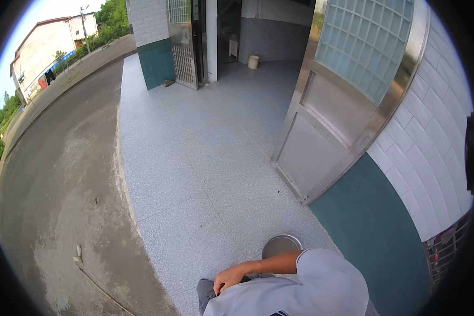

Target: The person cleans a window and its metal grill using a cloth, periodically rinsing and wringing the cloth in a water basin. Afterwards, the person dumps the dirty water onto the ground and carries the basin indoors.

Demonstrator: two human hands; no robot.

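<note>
My right arm reaches across the front of my light grey shirt (pixel 260 296). At its end, my right hand (pixel 230 278) is bent downward by my dark grey trousers (pixel 206 293). Its fingers are partly hidden, so whether they hold anything is unclear. Beyond the forearm, a round metal basin (pixel 281 247) sits on the speckled grey floor (pixel 221 158), its near side covered by my arm. My left hand is out of view.
At the right stands an open metal door (pixel 331 130) with glass panes, against a white and green wall (pixel 371 221). A pale bucket (pixel 253 62) is inside the far room. The floor edge borders concrete ground (pixel 83 177), where a long thin pole (pixel 104 293) lies.
</note>
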